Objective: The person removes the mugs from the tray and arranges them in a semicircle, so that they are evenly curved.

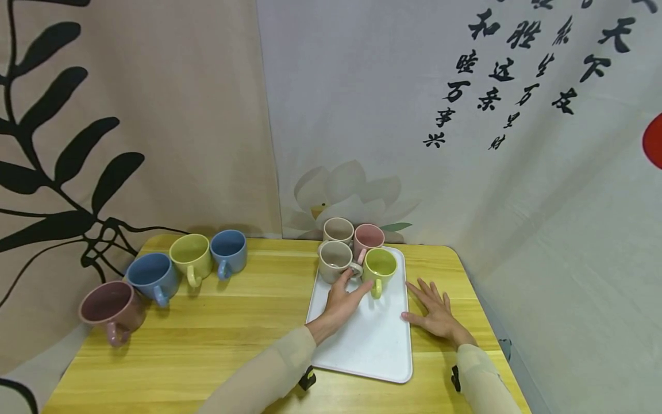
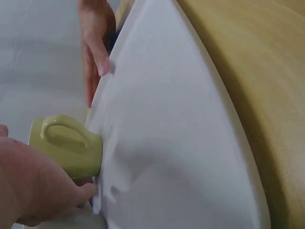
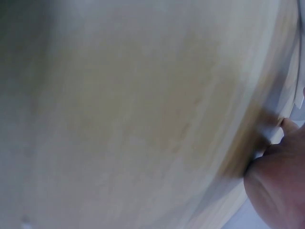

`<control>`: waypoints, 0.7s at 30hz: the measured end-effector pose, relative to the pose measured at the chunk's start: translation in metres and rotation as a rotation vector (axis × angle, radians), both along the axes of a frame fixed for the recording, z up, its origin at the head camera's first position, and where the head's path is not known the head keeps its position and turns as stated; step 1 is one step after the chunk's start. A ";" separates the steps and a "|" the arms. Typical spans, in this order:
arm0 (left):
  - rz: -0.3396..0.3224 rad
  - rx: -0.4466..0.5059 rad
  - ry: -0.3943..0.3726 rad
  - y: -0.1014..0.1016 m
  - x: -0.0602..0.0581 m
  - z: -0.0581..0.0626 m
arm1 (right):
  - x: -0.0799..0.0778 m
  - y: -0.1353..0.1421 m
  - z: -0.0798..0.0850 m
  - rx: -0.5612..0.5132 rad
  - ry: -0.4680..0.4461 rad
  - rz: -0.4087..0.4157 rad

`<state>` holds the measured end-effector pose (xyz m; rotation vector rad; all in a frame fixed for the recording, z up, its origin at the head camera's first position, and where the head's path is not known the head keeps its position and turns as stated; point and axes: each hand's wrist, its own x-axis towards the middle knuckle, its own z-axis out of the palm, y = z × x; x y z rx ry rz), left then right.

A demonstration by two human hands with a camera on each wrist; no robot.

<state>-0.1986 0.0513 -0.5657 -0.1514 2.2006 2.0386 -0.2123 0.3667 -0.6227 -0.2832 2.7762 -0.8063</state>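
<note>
Your left hand is at the handle of the round, beige-grey ceramic-looking mug, thumb spread toward the round, yellow-green ceramic-looking mug; whether it grips cannot be determined. Both mugs stand upright on the white rectangular tray. Your right hand is open, fingers spread, at the tray's right edge.

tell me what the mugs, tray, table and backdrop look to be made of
Mugs: probably glazed ceramic, judging by their smooth, thick rims and soft sheen.
Tray: likely hard plastic or melamine, white with a fairly smooth, low-gloss surface and thin raised rim.
Table: wood or a wood-look laminate, satin-looking, with yellow-brown grain bands.
Backdrop: seemingly matte printed fabric, since it hangs in soft folds.
</note>
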 end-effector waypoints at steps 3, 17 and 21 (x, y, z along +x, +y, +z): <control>0.003 0.011 -0.009 0.002 -0.003 -0.003 | 0.000 0.000 0.000 -0.004 -0.001 -0.002; -0.078 0.212 -0.006 0.007 -0.012 -0.020 | 0.000 -0.002 -0.001 -0.010 -0.005 -0.004; -0.082 0.255 -0.035 0.007 -0.008 -0.011 | 0.000 -0.001 -0.001 -0.007 0.001 -0.003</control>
